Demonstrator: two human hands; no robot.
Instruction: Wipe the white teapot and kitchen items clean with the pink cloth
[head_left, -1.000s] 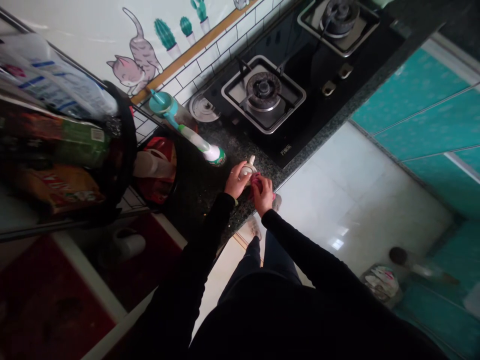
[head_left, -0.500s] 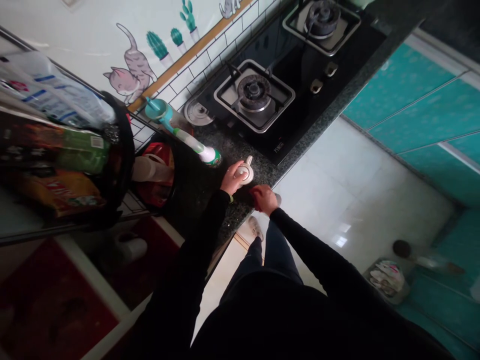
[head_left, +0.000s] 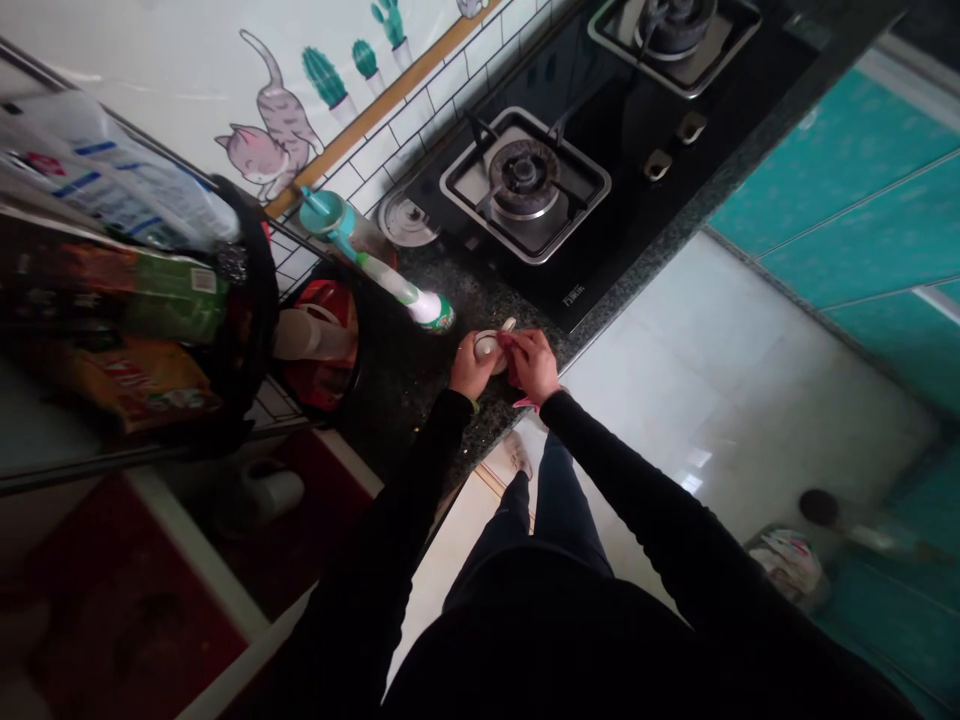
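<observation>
A small white lidded cup (head_left: pixel 487 346) with a knob on its lid and a handle on the far side sits on the dark stone counter (head_left: pixel 405 400). My left hand (head_left: pixel 471 370) is wrapped round its near left side. My right hand (head_left: pixel 534 365) is closed at the cup's right side, fingertips at its rim and handle. Pink material, apparently a cloth (head_left: pixel 525 403), shows below the right hand; most of it is hidden by the fingers. Beyond the cup lies a white and green bottle (head_left: pixel 427 308).
A black gas hob (head_left: pixel 592 250) with two burners lies beyond the cup. A turquoise-lidded container (head_left: pixel 328 213) stands by the tiled wall. To the left is a rack (head_left: pixel 255 300) with packets, and a red-lined sink area (head_left: pixel 150 600). The counter edge drops to a pale floor.
My right hand has moved up and left from the counter edge to the cup, bringing the pink cloth. My left hand stays on the cup. The view has shifted slightly.
</observation>
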